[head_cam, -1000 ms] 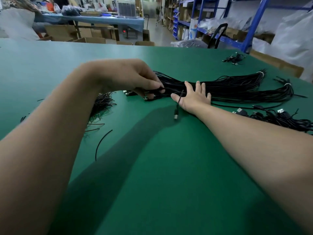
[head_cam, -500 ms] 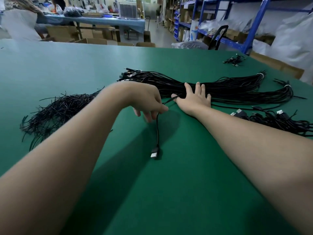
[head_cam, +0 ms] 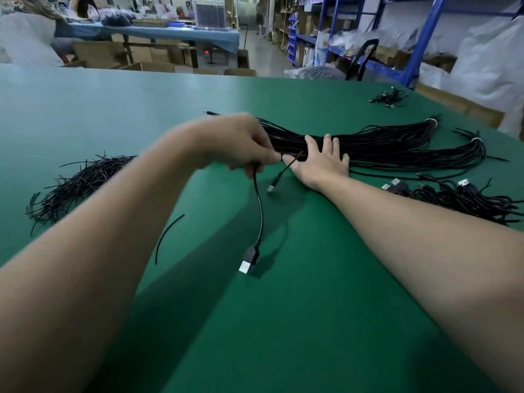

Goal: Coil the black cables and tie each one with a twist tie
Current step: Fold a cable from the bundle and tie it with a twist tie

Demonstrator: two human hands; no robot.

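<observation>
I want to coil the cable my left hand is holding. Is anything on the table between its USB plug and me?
Nothing visible does. The left hand grips the cable, and only green table shows between its USB plug and the person. A loose twist tie lies apart, to the left.

One black cable [head_cam: 261,211] hangs beside the bundle [head_cam: 397,143].

This is looking like a warehouse packing workshop: blue steel racks [head_cam: 428,38] are standing loaded along an aisle, cardboard boxes [head_cam: 96,53] are sitting under a blue-covered table [head_cam: 170,32] behind, white sacks [head_cam: 490,61] are leaning at right, and black cable bundles [head_cam: 382,143] are lying across a wide green table [head_cam: 113,109].
</observation>
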